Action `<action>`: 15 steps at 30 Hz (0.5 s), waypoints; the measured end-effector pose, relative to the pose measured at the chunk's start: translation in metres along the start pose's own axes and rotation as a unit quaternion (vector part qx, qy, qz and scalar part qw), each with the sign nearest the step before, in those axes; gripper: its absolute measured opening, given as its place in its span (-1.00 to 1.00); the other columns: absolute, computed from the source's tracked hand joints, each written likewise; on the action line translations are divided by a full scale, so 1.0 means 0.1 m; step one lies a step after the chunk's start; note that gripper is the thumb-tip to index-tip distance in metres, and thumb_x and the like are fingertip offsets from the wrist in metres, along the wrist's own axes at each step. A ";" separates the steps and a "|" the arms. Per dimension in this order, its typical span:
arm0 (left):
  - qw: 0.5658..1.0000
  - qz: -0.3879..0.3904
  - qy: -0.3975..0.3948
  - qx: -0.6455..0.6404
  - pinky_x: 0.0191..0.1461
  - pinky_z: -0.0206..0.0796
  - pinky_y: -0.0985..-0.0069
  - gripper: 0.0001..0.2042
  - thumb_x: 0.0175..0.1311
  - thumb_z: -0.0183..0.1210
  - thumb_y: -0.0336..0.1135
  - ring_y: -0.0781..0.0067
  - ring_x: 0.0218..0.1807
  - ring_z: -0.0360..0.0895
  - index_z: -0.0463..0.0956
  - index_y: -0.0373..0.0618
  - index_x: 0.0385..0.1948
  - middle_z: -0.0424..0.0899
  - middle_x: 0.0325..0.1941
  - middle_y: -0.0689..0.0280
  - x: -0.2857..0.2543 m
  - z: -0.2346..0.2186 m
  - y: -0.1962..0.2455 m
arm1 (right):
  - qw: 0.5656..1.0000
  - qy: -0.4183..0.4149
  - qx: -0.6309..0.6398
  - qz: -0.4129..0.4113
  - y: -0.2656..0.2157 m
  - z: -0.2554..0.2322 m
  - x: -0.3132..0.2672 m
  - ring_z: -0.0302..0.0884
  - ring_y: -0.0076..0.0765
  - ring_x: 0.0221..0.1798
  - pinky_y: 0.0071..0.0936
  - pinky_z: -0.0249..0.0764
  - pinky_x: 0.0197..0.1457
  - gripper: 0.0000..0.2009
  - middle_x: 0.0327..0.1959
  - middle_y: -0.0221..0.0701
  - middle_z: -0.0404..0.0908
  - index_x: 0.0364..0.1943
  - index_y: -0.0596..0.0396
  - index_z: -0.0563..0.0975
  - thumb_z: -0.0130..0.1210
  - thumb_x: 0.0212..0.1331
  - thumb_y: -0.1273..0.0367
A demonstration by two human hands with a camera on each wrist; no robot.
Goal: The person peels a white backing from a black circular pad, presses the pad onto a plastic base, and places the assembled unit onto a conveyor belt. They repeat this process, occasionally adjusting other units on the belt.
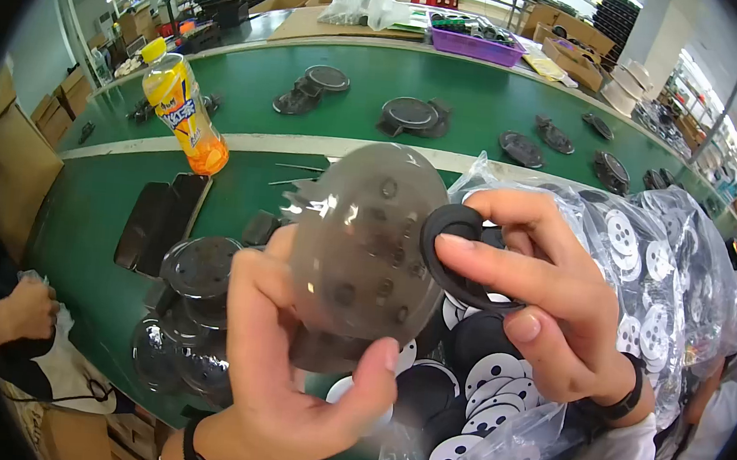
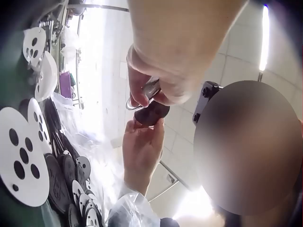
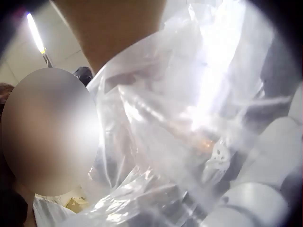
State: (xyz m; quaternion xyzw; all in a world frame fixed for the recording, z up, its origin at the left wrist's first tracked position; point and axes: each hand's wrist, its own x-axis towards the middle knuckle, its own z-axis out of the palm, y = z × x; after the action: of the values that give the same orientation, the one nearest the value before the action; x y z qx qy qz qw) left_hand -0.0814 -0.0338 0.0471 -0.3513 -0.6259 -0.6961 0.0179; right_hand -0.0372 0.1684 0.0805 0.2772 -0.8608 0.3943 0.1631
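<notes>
The left hand [image 1: 300, 364] grips a smoky translucent round part [image 1: 368, 239], its round face toward the head camera. Beside that part's right edge, the right hand [image 1: 547, 289] pinches a black round pad [image 1: 454, 251] between thumb and fingers. Seen from the left wrist, the left hand [image 2: 163, 80] and the right hand [image 2: 142, 149] meet around a dark disc [image 2: 152, 113]. Clear plastic fills much of the right wrist view, where the right hand's fingers cannot be made out.
An open plastic bag [image 1: 534, 437] of white and black discs lies at the right. Finished-looking smoky parts [image 1: 199, 268] are stacked at the left by a dark flat case [image 1: 159, 220]. A drink bottle [image 1: 182, 109] stands behind; more round parts [image 1: 409, 114] sit on the green table [image 1: 251, 66].
</notes>
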 end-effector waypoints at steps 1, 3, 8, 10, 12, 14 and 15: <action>0.998 0.052 -0.010 0.024 -0.09 0.22 0.59 -0.61 -0.09 0.16 -0.62 0.48 -0.17 0.34 0.09 -0.21 -0.31 0.30 -0.20 0.14 -0.01 0.02 -0.02 | 1.000 -0.005 0.000 0.001 -0.02 0.01 -0.01 0.35 -0.28 -0.18 -0.44 0.24 -0.08 -0.57 0.01 -0.02 0.29 -0.01 0.31 0.44 -0.22 0.22 0.23; 0.994 0.076 -0.021 0.075 -0.25 0.27 0.66 -0.62 -0.08 0.17 -0.61 0.55 -0.28 0.38 0.09 -0.22 -0.33 0.30 -0.14 0.09 -0.05 0.08 -0.03 | 1.000 0.000 -0.004 0.030 -0.07 0.02 -0.01 0.35 -0.31 -0.22 -0.46 0.24 -0.11 -0.57 0.01 0.00 0.28 -0.01 0.30 0.44 -0.22 0.23 0.22; 0.992 0.090 -0.031 0.085 -0.11 0.09 0.58 -0.60 -0.08 0.15 -0.49 0.51 -0.22 0.22 0.08 -0.23 -0.26 0.25 -0.23 0.16 -0.16 0.12 -0.14 | 0.999 0.035 0.017 -0.034 0.05 0.09 -0.04 0.29 -0.44 -0.32 -0.54 0.21 -0.25 -0.53 -0.02 0.00 0.26 -0.01 0.31 0.43 -0.20 0.23 0.16; 0.991 0.096 -0.026 0.095 -0.13 0.09 0.59 -0.61 -0.08 0.14 -0.49 0.52 -0.23 0.22 0.08 -0.22 -0.27 0.24 -0.24 0.16 -0.14 0.12 -0.12 | 0.998 0.044 0.007 -0.044 0.04 0.08 -0.04 0.26 -0.48 -0.36 -0.57 0.20 -0.31 -0.52 -0.04 -0.02 0.26 -0.01 0.31 0.43 -0.19 0.22 0.14; 0.989 0.095 -0.033 0.113 -0.13 0.10 0.59 -0.61 -0.07 0.14 -0.50 0.51 -0.23 0.22 0.08 -0.22 -0.26 0.24 -0.25 0.16 -0.13 0.10 -0.10 | 0.993 0.031 -0.071 -0.091 0.01 0.06 -0.04 0.24 -0.50 -0.40 -0.58 0.17 -0.38 -0.51 -0.09 -0.06 0.25 -0.03 0.33 0.44 -0.17 0.22 0.12; 0.992 0.090 -0.018 0.092 -0.13 0.10 0.59 -0.61 -0.07 0.13 -0.50 0.51 -0.23 0.22 0.08 -0.22 -0.26 0.24 -0.25 0.17 -0.14 0.13 -0.11 | 0.991 0.036 -0.083 -0.098 0.00 0.10 -0.05 0.25 -0.49 -0.41 -0.58 0.17 -0.40 -0.51 -0.11 -0.08 0.25 -0.04 0.32 0.45 -0.17 0.22 0.13; 0.994 0.085 -0.004 0.072 -0.14 0.10 0.59 -0.62 -0.07 0.13 -0.51 0.51 -0.23 0.22 0.08 -0.22 -0.26 0.23 -0.25 0.17 -0.14 0.14 -0.11 | 0.989 0.042 -0.094 -0.105 0.00 0.11 -0.05 0.25 -0.48 -0.43 -0.59 0.17 -0.41 -0.52 -0.13 -0.09 0.25 -0.05 0.32 0.46 -0.17 0.21 0.13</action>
State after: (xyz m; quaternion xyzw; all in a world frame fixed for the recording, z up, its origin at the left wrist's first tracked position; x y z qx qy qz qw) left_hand -0.0690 -0.0250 0.0304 -0.4039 -0.6421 -0.6439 0.0997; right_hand -0.0338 0.1616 0.0706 0.3325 -0.8528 0.3033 0.2649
